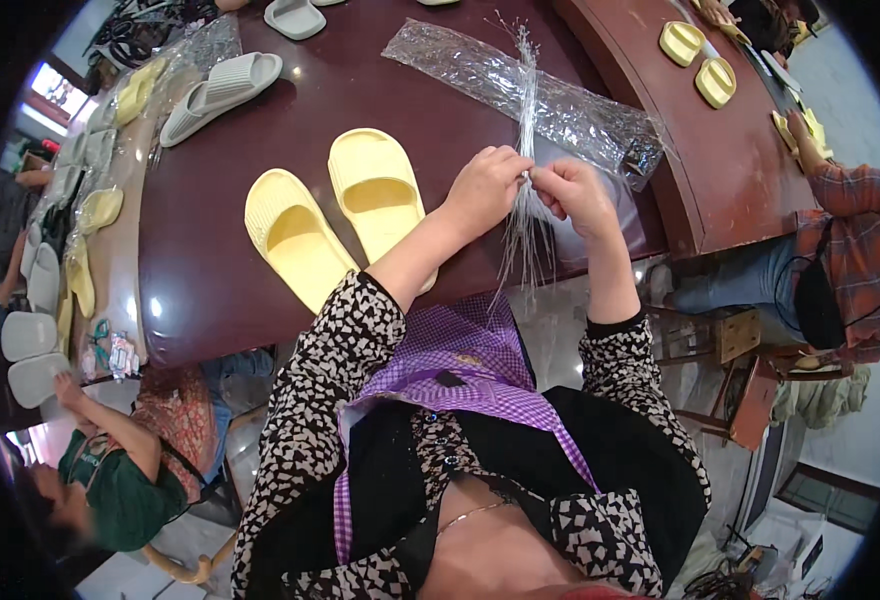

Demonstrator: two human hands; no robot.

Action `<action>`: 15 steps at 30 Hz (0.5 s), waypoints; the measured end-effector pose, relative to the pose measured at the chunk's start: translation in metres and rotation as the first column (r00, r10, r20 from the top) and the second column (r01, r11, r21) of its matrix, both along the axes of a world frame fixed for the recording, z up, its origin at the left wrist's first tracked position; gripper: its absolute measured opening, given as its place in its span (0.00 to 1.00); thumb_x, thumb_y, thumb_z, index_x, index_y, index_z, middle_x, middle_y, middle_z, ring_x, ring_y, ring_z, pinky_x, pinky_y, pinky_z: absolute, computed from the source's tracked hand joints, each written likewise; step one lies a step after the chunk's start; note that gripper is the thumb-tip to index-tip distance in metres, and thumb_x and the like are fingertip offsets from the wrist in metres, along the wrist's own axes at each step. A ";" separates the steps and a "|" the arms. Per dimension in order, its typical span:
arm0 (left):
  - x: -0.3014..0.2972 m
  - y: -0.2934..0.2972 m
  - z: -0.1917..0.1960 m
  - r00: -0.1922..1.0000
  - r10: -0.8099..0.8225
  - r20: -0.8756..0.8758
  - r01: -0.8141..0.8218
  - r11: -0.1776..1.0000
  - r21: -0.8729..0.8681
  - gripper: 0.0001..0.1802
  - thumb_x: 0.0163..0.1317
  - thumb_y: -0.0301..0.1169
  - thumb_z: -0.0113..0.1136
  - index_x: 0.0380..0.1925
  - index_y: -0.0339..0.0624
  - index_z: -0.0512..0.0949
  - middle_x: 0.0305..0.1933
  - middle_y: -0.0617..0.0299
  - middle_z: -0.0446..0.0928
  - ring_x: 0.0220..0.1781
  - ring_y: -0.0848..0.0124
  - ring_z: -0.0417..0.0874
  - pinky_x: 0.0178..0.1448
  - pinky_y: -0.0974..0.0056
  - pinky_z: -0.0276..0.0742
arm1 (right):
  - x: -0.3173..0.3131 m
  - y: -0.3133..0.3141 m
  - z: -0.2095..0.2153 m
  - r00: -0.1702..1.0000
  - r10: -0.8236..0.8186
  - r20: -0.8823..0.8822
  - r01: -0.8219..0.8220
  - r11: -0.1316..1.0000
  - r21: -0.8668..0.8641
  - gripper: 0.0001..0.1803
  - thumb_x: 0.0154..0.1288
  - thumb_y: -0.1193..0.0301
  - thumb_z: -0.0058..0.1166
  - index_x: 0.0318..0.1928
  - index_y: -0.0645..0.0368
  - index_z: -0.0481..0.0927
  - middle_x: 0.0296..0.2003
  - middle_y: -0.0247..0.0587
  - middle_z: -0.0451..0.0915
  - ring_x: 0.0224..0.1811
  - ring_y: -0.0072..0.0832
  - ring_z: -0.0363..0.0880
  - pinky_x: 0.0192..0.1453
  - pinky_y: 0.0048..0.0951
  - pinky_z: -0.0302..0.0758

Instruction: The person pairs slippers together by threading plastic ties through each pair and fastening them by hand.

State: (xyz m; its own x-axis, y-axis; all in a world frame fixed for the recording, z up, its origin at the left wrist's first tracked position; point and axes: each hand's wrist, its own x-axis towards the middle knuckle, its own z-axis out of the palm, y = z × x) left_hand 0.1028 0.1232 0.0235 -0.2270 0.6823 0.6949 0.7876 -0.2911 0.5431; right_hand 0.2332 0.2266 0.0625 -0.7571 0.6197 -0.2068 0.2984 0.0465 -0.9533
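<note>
A bundle of thin whitish strands (528,105) lies over the table edge in front of me, its lower ends fanning out loosely below my hands. My left hand (485,192) pinches it near the middle, fingers closed. Right beside it, my right hand (578,198) is also closed, thumb and finger pressed together at the same spot on the strands. The fingertips almost meet, so the exact hold is partly hidden. Left of my hands rest two yellow slide sandals, one (295,235) angled and the other (375,180) partly behind my left forearm.
A clear plastic bag (460,58) stretches across the dark red table (210,270) under the strands. Grey slides (222,95) stand farther back. More yellow slides (715,82) sit on the right-hand table. Co-workers sit at both sides, near a wooden stool (735,335).
</note>
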 end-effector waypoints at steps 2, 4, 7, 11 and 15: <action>0.003 0.000 -0.003 0.996 -0.045 0.076 0.044 0.999 0.016 0.10 0.49 0.20 0.57 0.34 0.37 0.77 0.31 0.54 0.76 0.36 0.56 0.77 0.41 0.59 0.73 | 0.003 -0.006 -0.001 1.000 0.015 -0.006 -0.015 1.000 -0.011 0.14 0.58 0.64 0.57 0.22 0.59 0.77 0.15 0.28 0.71 0.13 0.12 0.64 0.15 0.15 0.58; 0.005 -0.004 -0.008 0.997 -0.055 0.061 0.054 0.998 0.030 0.09 0.49 0.21 0.57 0.33 0.37 0.78 0.31 0.54 0.77 0.36 0.56 0.77 0.41 0.59 0.74 | 0.005 -0.018 -0.005 0.999 0.034 -0.024 -0.034 0.999 -0.004 0.14 0.59 0.63 0.56 0.22 0.58 0.76 0.15 0.28 0.70 0.13 0.12 0.62 0.15 0.14 0.56; 0.004 -0.011 -0.013 0.997 -0.062 0.038 0.060 0.997 0.055 0.07 0.50 0.21 0.57 0.31 0.37 0.79 0.30 0.53 0.77 0.35 0.57 0.78 0.41 0.61 0.74 | 0.007 -0.022 -0.009 0.998 0.038 -0.044 -0.039 0.999 -0.016 0.15 0.59 0.62 0.56 0.22 0.59 0.75 0.16 0.30 0.71 0.13 0.14 0.64 0.15 0.15 0.57; 0.006 -0.012 -0.011 0.971 -0.037 0.236 0.026 0.998 0.050 0.05 0.52 0.22 0.58 0.30 0.35 0.80 0.31 0.55 0.79 0.35 0.64 0.80 0.41 0.65 0.75 | 0.001 0.000 -0.025 0.998 -0.041 -0.037 0.049 0.965 0.259 0.16 0.58 0.61 0.57 0.24 0.62 0.75 0.19 0.39 0.76 0.19 0.24 0.73 0.21 0.23 0.66; 0.004 -0.016 -0.010 0.805 0.008 0.593 0.018 0.999 -0.038 0.05 0.55 0.23 0.58 0.31 0.34 0.80 0.32 0.58 0.80 0.36 0.72 0.79 0.42 0.69 0.74 | -0.019 -0.008 -0.033 0.982 -0.181 0.055 0.062 0.585 0.808 0.15 0.57 0.63 0.56 0.29 0.65 0.76 0.26 0.53 0.79 0.30 0.41 0.80 0.33 0.36 0.74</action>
